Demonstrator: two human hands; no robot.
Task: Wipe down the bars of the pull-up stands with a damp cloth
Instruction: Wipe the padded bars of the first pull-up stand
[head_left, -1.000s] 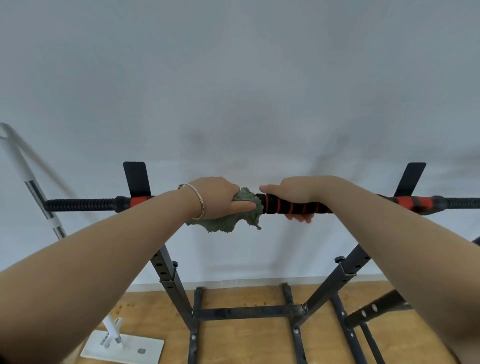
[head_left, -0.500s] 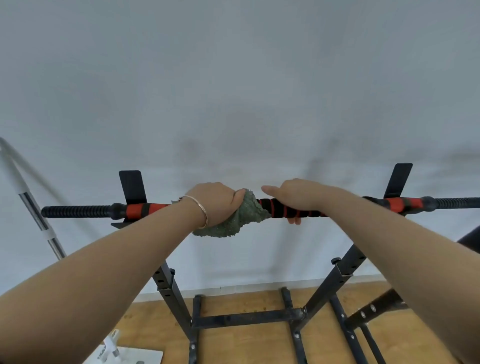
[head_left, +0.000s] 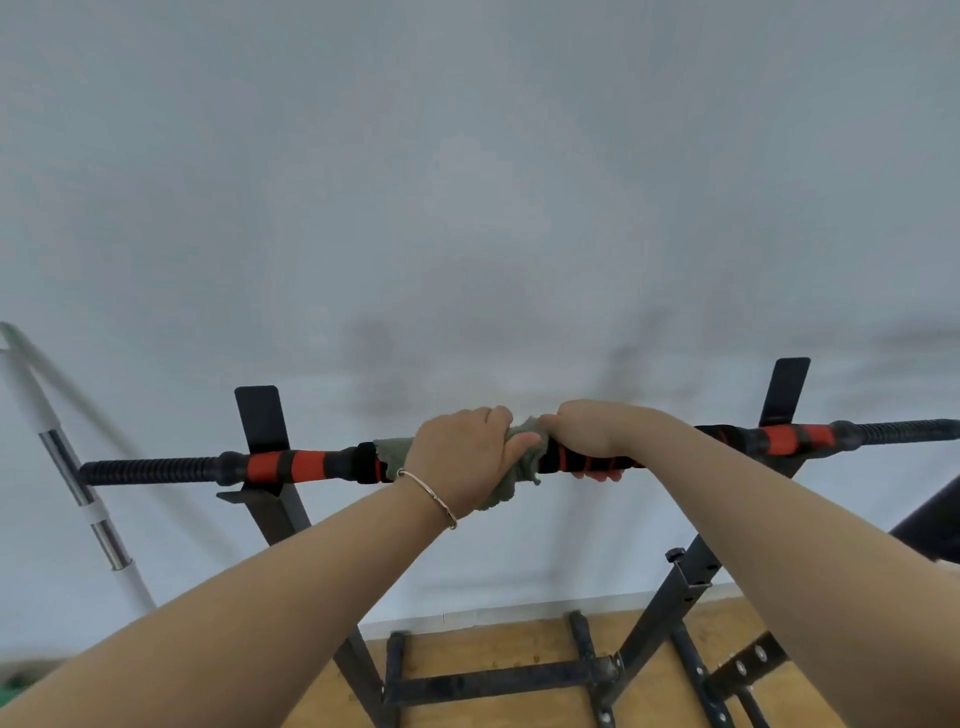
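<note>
A black bar (head_left: 306, 466) with red grip bands runs across the view, resting on the two uprights of a black pull-up stand (head_left: 691, 577). My left hand (head_left: 462, 457), with a thin bracelet at the wrist, grips a grey-green cloth (head_left: 522, 467) wrapped round the middle of the bar. My right hand (head_left: 587, 431) grips the bar just to the right of the cloth, nearly touching my left hand. Part of the cloth hangs below the bar; the bar under both hands is hidden.
A white and silver pole (head_left: 78, 483) leans against the white wall (head_left: 467, 208) at the left. The stand's black base bars (head_left: 498, 680) lie on a wooden floor (head_left: 519, 644) below. A dark object (head_left: 935, 525) shows at the right edge.
My left hand with the cloth has moved right along the bar, closing up to my right hand. More of the red band at the left is uncovered. The camera has tilted slightly.
</note>
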